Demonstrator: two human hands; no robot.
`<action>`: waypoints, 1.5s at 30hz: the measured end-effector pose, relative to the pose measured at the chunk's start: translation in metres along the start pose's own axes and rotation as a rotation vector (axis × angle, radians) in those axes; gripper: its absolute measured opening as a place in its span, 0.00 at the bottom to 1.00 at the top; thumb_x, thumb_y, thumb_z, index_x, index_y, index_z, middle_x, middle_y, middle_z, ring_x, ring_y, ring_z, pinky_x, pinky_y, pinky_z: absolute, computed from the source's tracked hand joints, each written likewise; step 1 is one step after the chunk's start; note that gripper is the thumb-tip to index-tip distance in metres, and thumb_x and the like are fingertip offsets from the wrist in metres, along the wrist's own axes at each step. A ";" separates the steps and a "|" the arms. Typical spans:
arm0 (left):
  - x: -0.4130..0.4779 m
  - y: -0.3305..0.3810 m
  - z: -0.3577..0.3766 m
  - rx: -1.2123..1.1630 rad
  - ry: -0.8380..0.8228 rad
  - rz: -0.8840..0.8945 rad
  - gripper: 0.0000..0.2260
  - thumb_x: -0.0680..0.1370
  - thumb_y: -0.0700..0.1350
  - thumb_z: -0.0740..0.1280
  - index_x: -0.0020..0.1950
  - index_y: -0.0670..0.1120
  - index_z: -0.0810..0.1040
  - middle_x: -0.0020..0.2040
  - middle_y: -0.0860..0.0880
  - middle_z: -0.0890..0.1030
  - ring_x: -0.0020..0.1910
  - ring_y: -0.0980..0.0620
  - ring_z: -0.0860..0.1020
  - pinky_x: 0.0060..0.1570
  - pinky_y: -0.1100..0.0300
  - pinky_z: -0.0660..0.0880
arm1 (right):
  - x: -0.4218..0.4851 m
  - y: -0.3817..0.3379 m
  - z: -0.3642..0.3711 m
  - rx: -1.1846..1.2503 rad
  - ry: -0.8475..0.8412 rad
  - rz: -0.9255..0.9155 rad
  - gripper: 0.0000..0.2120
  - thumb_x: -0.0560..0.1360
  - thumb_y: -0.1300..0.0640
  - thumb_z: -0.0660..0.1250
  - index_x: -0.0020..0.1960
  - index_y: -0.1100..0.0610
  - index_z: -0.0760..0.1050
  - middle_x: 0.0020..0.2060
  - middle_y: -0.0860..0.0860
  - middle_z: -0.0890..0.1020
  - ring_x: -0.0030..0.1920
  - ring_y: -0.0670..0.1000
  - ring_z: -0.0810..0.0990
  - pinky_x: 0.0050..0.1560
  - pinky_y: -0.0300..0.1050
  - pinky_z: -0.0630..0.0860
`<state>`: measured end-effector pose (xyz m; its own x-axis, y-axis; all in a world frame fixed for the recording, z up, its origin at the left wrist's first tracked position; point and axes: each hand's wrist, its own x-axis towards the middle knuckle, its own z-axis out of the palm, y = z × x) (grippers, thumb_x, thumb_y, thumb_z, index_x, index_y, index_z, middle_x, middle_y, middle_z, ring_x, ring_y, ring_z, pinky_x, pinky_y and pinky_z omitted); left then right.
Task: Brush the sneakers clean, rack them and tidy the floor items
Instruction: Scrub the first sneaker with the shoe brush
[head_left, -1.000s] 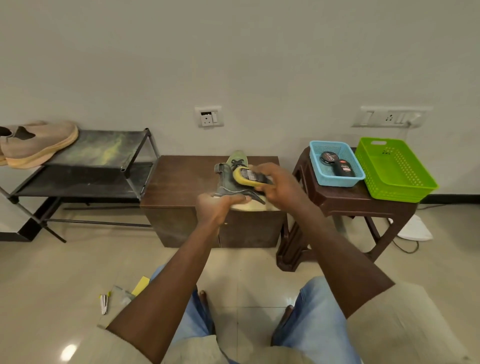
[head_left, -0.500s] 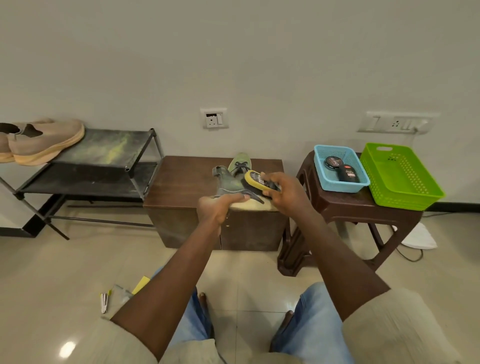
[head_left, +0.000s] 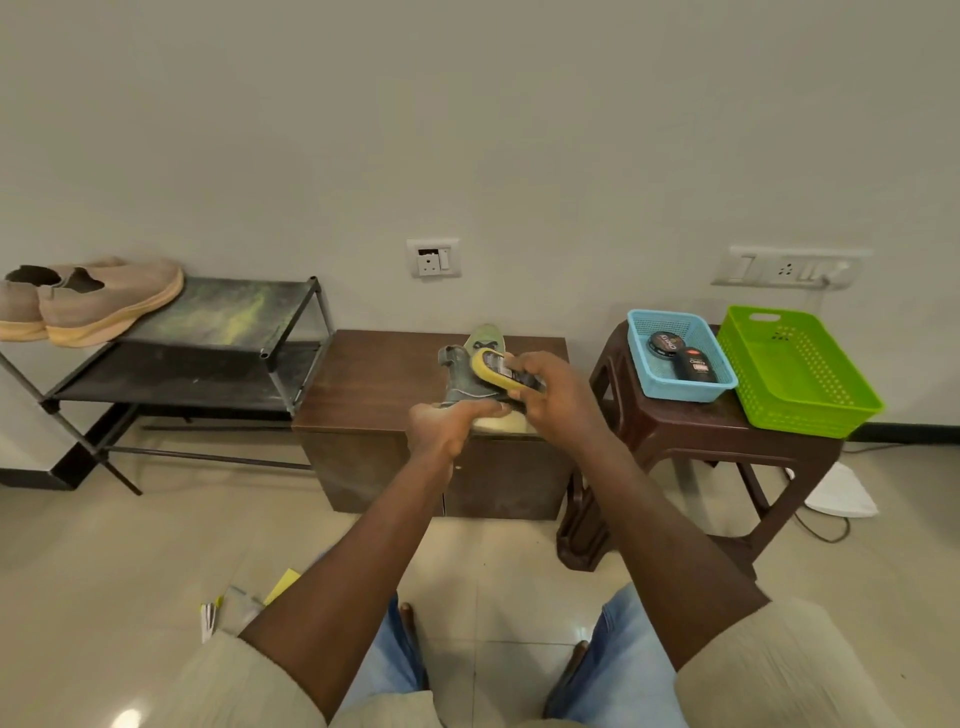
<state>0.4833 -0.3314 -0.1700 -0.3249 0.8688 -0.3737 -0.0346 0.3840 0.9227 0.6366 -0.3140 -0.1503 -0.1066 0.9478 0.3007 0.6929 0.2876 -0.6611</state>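
The left grip (head_left: 448, 427) holds the sneaker (head_left: 460, 382) by its sole, up near the table (head_left: 384, 374), so its side faces the brush (head_left: 496, 368), which the right grip (head_left: 558, 397) clasps and presses against it.

No word can be read with certainty. The round tin (head_left: 664, 343) in the blue basket (head_left: 636, 340) bears red lettering across its dark lid, and the black bottle (head_left: 698, 365) beside it carries a white word above a red-and-white label, all too small to make out. The yellow brush (head_left: 500, 370) has a dark label with white and red marks, likewise illegible.
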 end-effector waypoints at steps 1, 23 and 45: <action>-0.001 0.000 0.003 0.003 0.006 0.001 0.37 0.45 0.59 0.79 0.49 0.42 0.82 0.43 0.46 0.85 0.40 0.48 0.83 0.38 0.55 0.80 | -0.001 -0.010 0.003 0.005 -0.009 -0.056 0.17 0.74 0.58 0.70 0.63 0.52 0.77 0.57 0.50 0.80 0.56 0.52 0.77 0.56 0.52 0.76; -0.006 -0.007 0.012 0.078 -0.060 -0.042 0.34 0.44 0.57 0.81 0.45 0.43 0.83 0.42 0.47 0.86 0.42 0.47 0.85 0.47 0.45 0.84 | 0.010 0.009 0.005 -0.032 0.019 -0.016 0.16 0.72 0.54 0.70 0.59 0.50 0.77 0.54 0.48 0.80 0.53 0.51 0.78 0.51 0.52 0.77; 0.005 -0.012 -0.004 0.026 0.027 -0.014 0.41 0.41 0.60 0.82 0.50 0.41 0.82 0.47 0.46 0.85 0.45 0.48 0.84 0.40 0.54 0.84 | -0.007 0.025 -0.005 -0.017 -0.051 0.087 0.14 0.75 0.60 0.70 0.59 0.56 0.77 0.56 0.52 0.79 0.54 0.50 0.76 0.47 0.41 0.75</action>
<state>0.4779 -0.3333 -0.1826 -0.3503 0.8545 -0.3836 -0.0152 0.4044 0.9145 0.6586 -0.3138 -0.1654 -0.0814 0.9750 0.2070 0.7129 0.2021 -0.6715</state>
